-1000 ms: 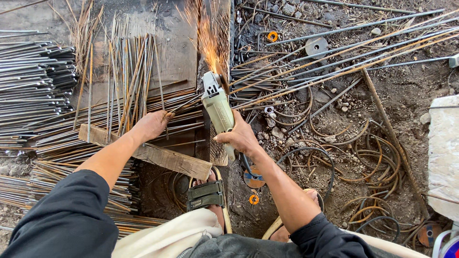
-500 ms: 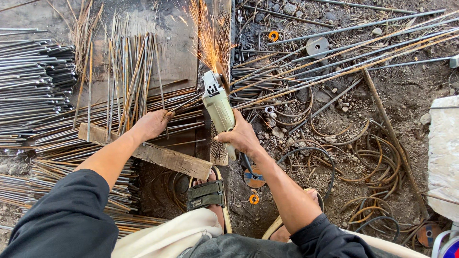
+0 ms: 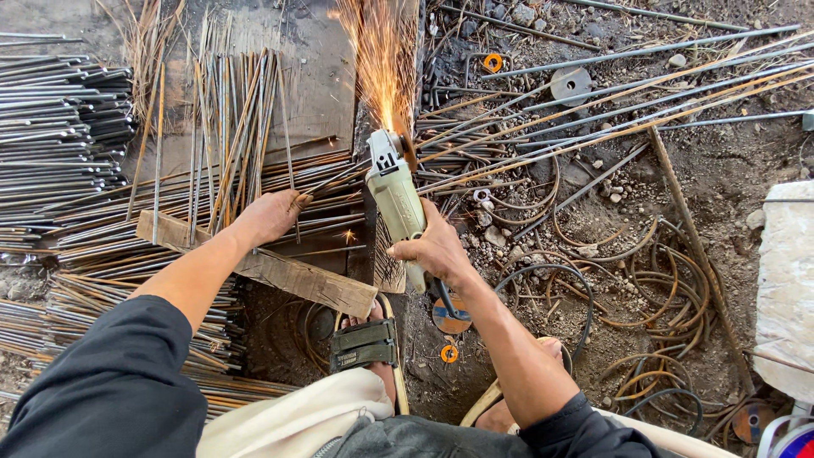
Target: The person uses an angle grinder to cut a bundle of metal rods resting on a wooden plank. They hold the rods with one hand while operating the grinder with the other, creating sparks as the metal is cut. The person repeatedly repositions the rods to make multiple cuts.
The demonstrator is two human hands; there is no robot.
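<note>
The right hand [image 3: 437,248] has its fingers wrapped tight around the body of a pale green handheld angle grinder [image 3: 394,193], whose head points away from the person. A fan of orange sparks [image 3: 380,59] shoots up from the grinder's front end, over a dark flat metal sheet [image 3: 318,93] lying beyond it. The left hand [image 3: 270,214], to the left of the grinder, presses down with fingers curled on a bundle of thin rusty steel rods [image 3: 229,136]; whether those fingers close around any rod cannot be told. Just nearer the person than the grinder lies a rough wooden plank [image 3: 292,276], slanting under the left wrist and across the rods. Far left of the grinder sits a stack of grey straight rods [image 3: 59,119]. Right of the grinder, long bars [image 3: 644,93] and coiled wire [image 3: 661,288] lie on the dirt ground [image 3: 729,170]. Below the grinder, a foot in a dark strapped sandal [image 3: 365,343] rests by the plank's end.
</note>
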